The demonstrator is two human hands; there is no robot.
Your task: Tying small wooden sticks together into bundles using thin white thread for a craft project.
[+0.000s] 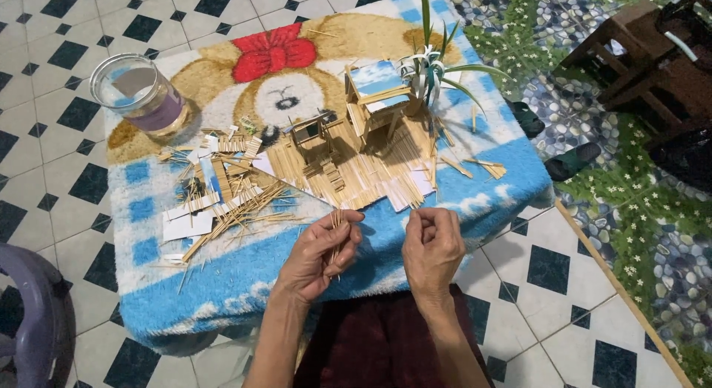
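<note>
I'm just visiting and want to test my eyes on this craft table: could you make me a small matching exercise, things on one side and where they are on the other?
Things:
1. glass jar
2. bundle of thin sticks
3. small stick house
4. loose pile of sticks

Places:
A. beside the green leafy sprig
B. in the left hand
C. far left corner of the table
D. scattered on paper scraps, left of the stick mat

Pairs: 1-C, 2-B, 3-A, 4-D
</note>
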